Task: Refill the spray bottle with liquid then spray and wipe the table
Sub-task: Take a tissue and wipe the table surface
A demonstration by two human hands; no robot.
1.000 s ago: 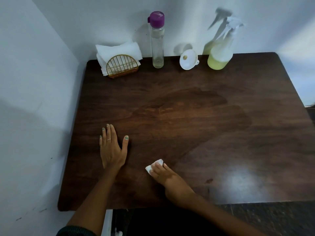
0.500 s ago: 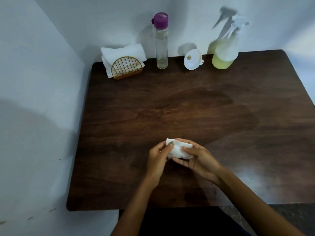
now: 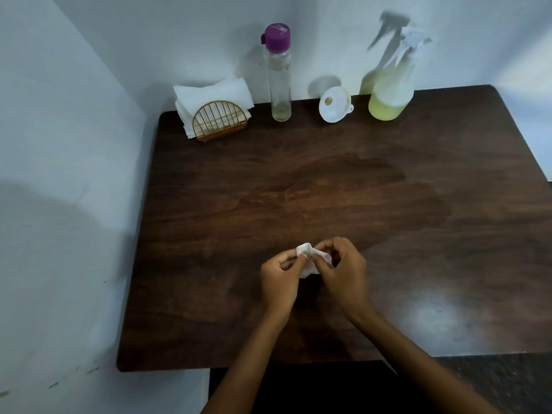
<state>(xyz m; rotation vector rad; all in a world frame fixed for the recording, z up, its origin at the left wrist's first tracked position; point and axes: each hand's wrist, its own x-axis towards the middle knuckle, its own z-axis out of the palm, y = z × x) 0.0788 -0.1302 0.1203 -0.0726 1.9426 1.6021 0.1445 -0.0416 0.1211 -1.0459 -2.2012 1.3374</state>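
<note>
Nearest the camera, both hands meet over the front middle of the dark wooden surface (image 3: 448, 264), and between them is a small, crumpled white tissue (image 3: 307, 265). The left hand (image 3: 279, 277) pinches its left side with curled fingers, one green-painted nail showing against the paper; the right hand (image 3: 343, 271) pinches the right side, fingers bent over the top. The wad sits just above the surface, though whether it touches the wood cannot be told. Beyond the tissue, toward the middle of the surface, a broad darker patch (image 3: 343, 192) spreads across the grain. Farther still, along the back edge by the wall, four things stand in a row. Far left of the tissue's line is a gold wire napkin holder (image 3: 219, 121) stuffed with white napkins (image 3: 213, 92); next, a tall clear bottle (image 3: 280, 85) with a purple cap, upright and nearly empty; then a white funnel (image 3: 335, 109) lying on its side; and, furthest right, the spray bottle (image 3: 391, 91), upright, with a white trigger head and pale yellow-green liquid in its lower part. No readable label or writing shows on any of them.
</note>
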